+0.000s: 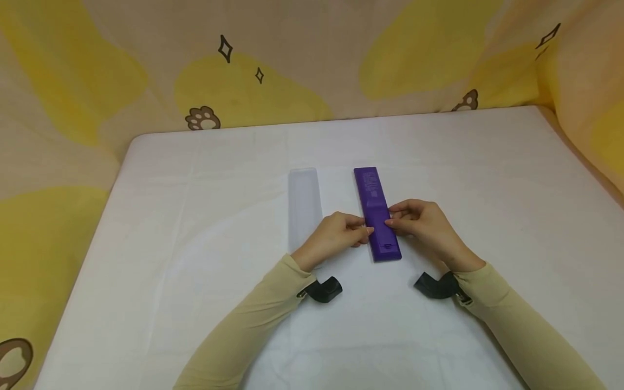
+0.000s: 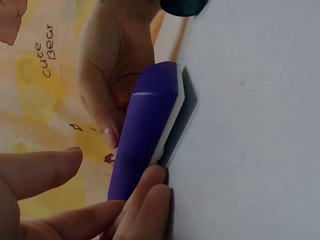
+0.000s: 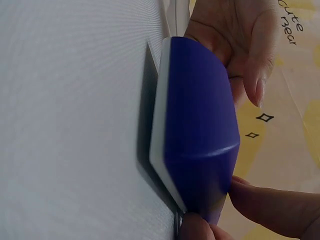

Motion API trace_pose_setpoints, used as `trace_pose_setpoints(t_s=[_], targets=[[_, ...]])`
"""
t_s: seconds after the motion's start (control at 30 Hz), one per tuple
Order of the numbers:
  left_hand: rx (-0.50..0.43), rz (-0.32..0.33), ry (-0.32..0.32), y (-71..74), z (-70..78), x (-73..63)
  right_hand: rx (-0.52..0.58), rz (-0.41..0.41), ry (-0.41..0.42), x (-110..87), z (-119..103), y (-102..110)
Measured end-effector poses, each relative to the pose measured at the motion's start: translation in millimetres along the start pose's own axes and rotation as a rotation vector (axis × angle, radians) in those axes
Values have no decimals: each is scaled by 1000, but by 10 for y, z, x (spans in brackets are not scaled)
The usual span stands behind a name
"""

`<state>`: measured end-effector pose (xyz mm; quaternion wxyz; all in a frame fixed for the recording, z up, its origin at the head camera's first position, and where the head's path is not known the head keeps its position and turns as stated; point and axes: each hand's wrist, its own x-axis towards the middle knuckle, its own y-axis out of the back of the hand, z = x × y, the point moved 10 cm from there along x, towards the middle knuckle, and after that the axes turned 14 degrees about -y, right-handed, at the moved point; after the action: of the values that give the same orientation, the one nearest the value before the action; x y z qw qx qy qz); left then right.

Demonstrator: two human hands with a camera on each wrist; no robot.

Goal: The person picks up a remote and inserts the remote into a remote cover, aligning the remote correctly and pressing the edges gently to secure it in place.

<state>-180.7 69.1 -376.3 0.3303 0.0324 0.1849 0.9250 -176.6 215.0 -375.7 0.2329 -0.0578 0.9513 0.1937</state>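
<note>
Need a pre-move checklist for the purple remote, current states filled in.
1. Left grip on the purple remote, at its left edge: ok.
2. Right grip on the opposite edge: ok.
3. Remote's back, with latch, facing up: ok.
4. Remote fully off the white tabletop: cannot tell; the wrist views show shadow beneath, but not its whole underside.
5. Clear tray fully in sight: not ok; partly hidden behind the left grip.

Purple remote (image 1: 376, 212) — white-edged, back side up
</note>
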Motion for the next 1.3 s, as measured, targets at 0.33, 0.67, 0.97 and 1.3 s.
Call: trace_pose_setpoints(t_s=[0.33,0.67,0.97,1.3], targets=[[-29,-12,3,-1,-25,9,-8,1,3,-2,-15,-9],[-14,-36,-8,-8,0,15,-28,20,14,-11,-32,14],[25,-58,6,31,-7,-1,-26,53,62,-15,-56,32],[-78,1,-39,151,91,-27,-21,62,116,-93,-164,17]])
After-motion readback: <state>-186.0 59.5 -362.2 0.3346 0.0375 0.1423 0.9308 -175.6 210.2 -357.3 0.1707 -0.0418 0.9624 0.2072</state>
